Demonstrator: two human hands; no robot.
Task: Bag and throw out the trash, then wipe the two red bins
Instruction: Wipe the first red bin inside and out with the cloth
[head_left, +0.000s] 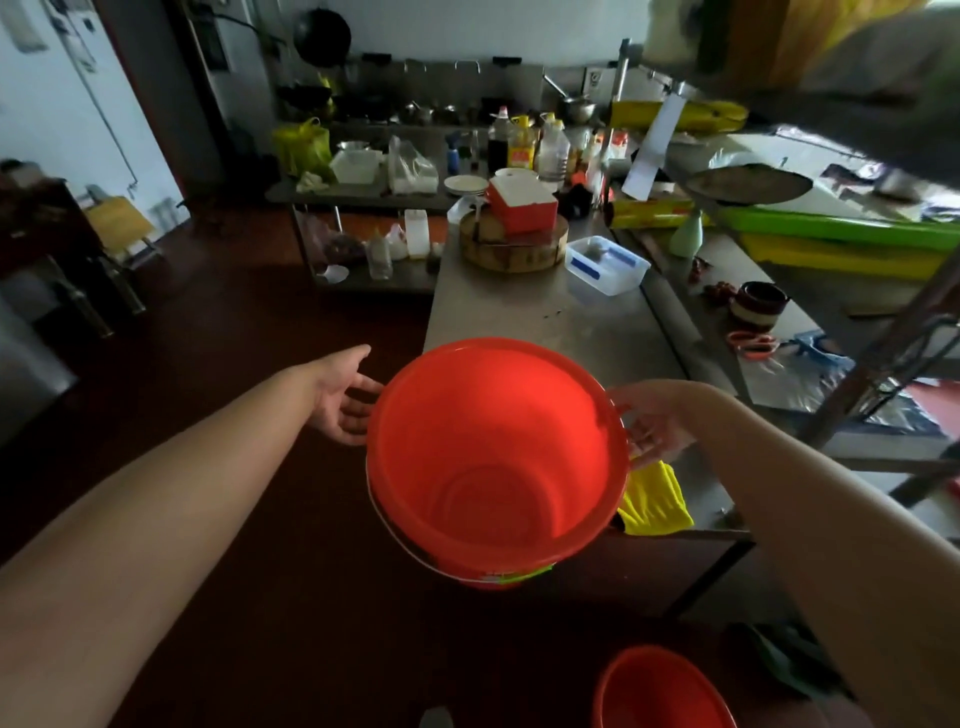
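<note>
Red bin (493, 457) between both hands.

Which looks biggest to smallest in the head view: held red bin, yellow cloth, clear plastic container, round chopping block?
1. Held red bin, nearest the camera.
2. Round chopping block.
3. Clear plastic container and yellow cloth: similar, unranked.

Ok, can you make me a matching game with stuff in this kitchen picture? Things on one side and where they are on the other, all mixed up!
Things:
1. big red bin
2. yellow cloth
3. second red bin
4. clear plastic box

Places:
A. on the steel table, beside the round wooden block
B. low down at the bottom edge of the picture
C. between the left hand and right hand
D. on the table's near edge, just under the right hand

Pairs: 1-C, 2-D, 3-B, 4-A
</note>
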